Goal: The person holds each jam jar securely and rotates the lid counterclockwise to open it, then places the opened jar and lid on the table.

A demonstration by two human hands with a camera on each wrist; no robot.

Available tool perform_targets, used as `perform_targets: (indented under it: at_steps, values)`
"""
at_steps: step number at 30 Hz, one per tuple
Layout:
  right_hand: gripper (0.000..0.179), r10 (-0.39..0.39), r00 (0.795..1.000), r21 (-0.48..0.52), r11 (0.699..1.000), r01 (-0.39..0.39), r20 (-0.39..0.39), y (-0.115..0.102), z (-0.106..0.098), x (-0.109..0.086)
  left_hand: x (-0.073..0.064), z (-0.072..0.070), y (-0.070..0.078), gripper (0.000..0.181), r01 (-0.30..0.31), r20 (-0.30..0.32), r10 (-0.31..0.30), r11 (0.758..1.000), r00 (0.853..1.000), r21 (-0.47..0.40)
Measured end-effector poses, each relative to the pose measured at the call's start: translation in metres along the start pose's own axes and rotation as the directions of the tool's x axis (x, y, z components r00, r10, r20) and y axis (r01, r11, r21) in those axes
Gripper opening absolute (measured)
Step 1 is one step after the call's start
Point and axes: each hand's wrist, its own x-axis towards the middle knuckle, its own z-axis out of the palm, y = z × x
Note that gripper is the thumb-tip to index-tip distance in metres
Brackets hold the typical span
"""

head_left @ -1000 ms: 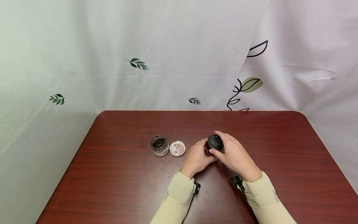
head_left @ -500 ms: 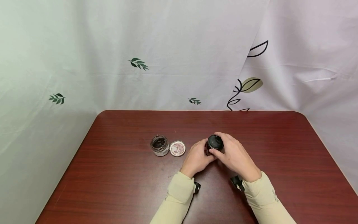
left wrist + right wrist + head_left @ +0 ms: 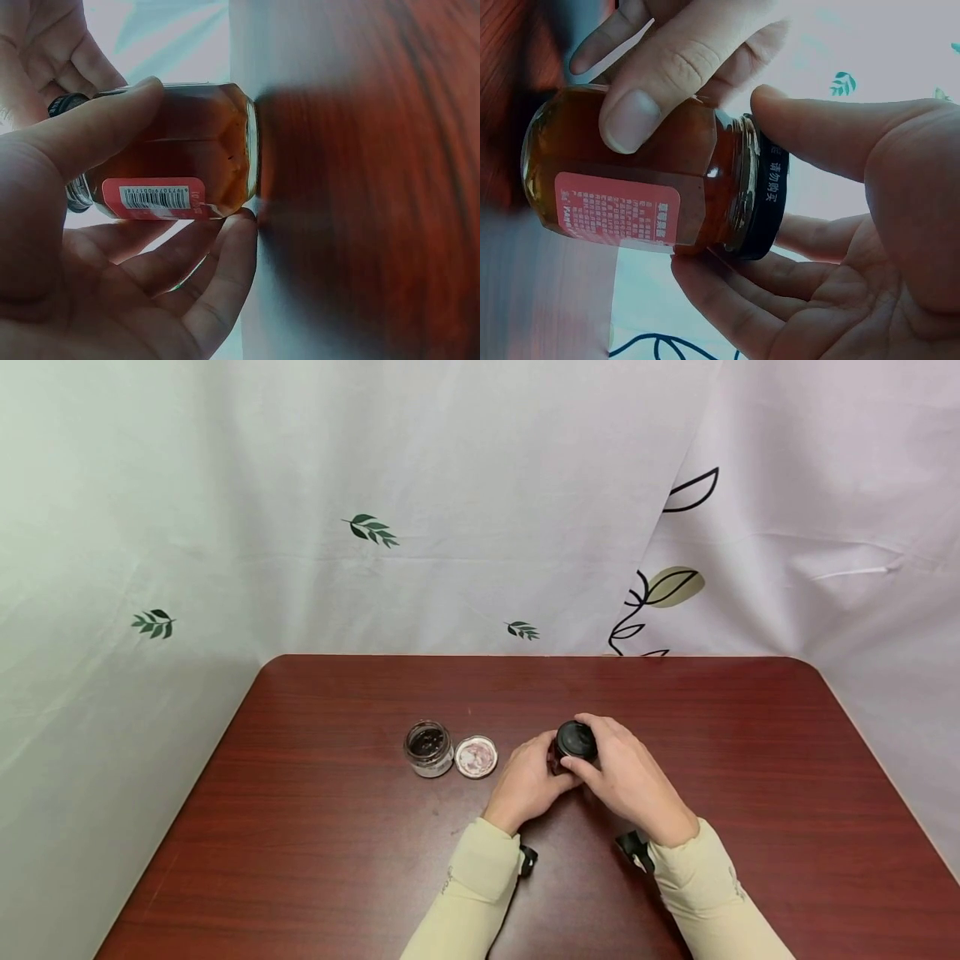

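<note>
A faceted glass jam jar (image 3: 199, 142) with reddish-brown contents and a pink-red label (image 3: 619, 210) stands upright on the table. My left hand (image 3: 525, 781) grips the jar's body, its thumb along one side and its fingers round the other. The black lid (image 3: 576, 739) sits on top of the jar. On that lid, my right hand (image 3: 633, 772) has its thumb and fingers curled round the rim. In the head view, both hands hide most of the jar's body. Whether the lid is tight or loose does not show.
Left of my hands stands an uncapped glass jar (image 3: 429, 764) with dark contents. Beside it a smeared metal lid (image 3: 476, 757) lies with its inside up. The reddish-brown wooden table (image 3: 315, 860) ends at a pale curtain (image 3: 450, 460) with a leaf print.
</note>
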Motion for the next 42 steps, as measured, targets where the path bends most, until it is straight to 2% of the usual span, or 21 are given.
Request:
perform_targets:
  at_steps: [15,35,42]
  values:
    - [0.055,0.004,1.0,-0.002,1.0,-0.005,-0.016,-0.0017,-0.0003,-0.0002,0.0019,-0.0009,-0.0008,0.049,0.0,0.016,0.001,1.0,1.0,-0.013]
    - [0.056,0.01,1.0,0.002,1.0,-0.01,-0.018,-0.0014,-0.0008,0.0,-0.0009,-0.0045,-0.0028,0.051,-0.029,0.026,0.031,0.997,0.999,-0.066]
    - [0.058,0.021,1.0,0.003,1.0,-0.021,-0.004,-0.0016,-0.0013,0.0014,0.0007,-0.0046,-0.0041,0.054,-0.05,0.044,0.052,0.998,0.998,-0.04]
